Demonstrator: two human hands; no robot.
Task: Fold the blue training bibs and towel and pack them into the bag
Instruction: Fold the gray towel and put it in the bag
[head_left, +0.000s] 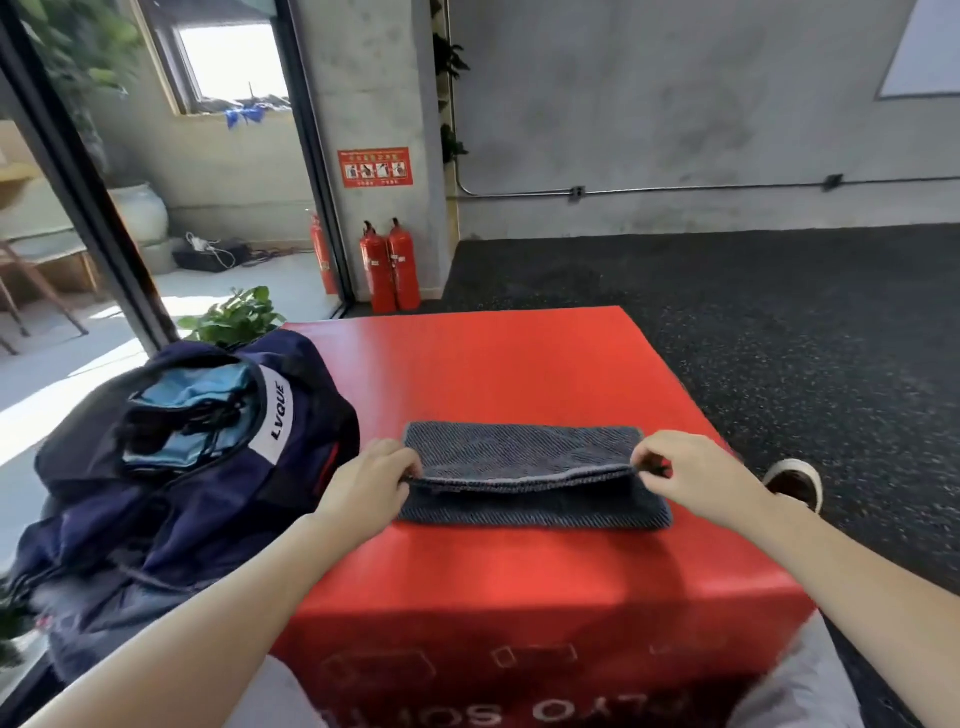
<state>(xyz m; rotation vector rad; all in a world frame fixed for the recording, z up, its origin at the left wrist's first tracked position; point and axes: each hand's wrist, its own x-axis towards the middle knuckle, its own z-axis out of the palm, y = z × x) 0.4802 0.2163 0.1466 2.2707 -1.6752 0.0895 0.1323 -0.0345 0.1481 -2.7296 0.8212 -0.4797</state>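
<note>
Concrete walls and dark speckled floor surround a red padded box (509, 374) that serves as the tabletop, and everything below is placed relative to it. Leaning against the box's left side is the navy bag (156, 467), its mouth open, with light blue bibs (208, 400) already showing inside. On top of the box, toward its near half, lies the dark grey towel (524, 483), folded into a long strip.

At the towel's left end, the left hand (369, 488) pinches the upper layer's corner, its grip narrow on the cloth. At the right end, the right hand (691, 478) pinches the matching corner the same way. The upper layer sits slightly lifted, its edge set back from the near edge of the layer beneath.

I judge that a further fold is under way. If one pinch slackens, the top layer could sag and the edges land askew, leaving a lopsided bundle. Pulling harder on one side might drag the whole towel across the smooth red surface and spoil the earlier fold. A bulky result may also catch on the bag's drawcords when packed.
</note>
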